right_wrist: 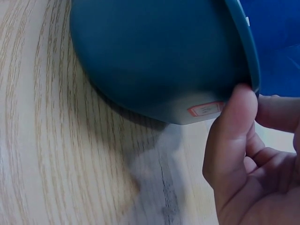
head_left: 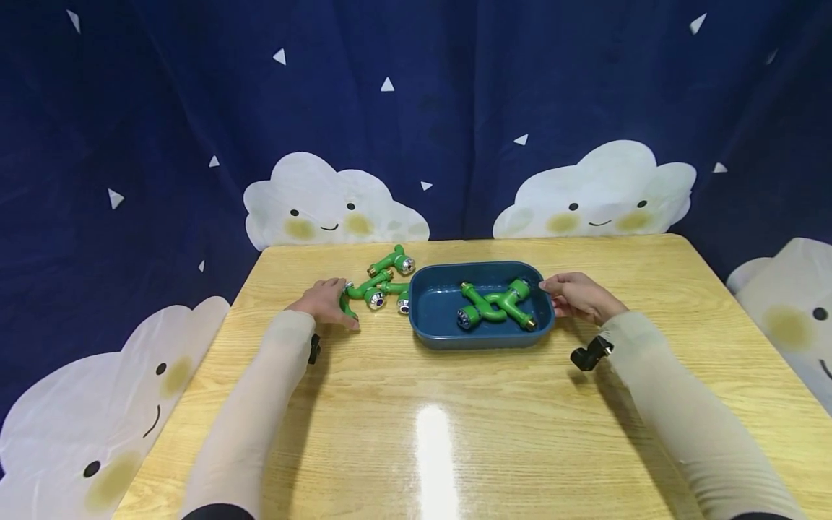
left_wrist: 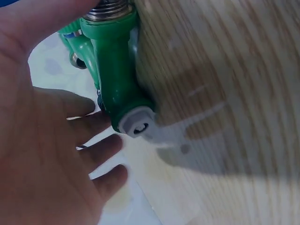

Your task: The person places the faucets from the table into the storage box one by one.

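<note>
My left hand is spread around a green tap at the left end of a small group of taps. In the left wrist view the thumb crosses over its threaded metal end, while the fairly straight fingers lie beside and behind its body. A grey nut caps the tap's lower end. On the other side, my right hand pinches the right rim of a dark blue plastic bin between thumb and fingers. Two green taps with brass threaded ends lie crossed inside it, one left of the other.
Beside the bin's left wall, several more green taps with chrome knobs lie close together, one tap farthest back. All stand on a wood-grain table. Behind its far edge hangs a dark blue curtain with clouds. The bin carries a small label.
</note>
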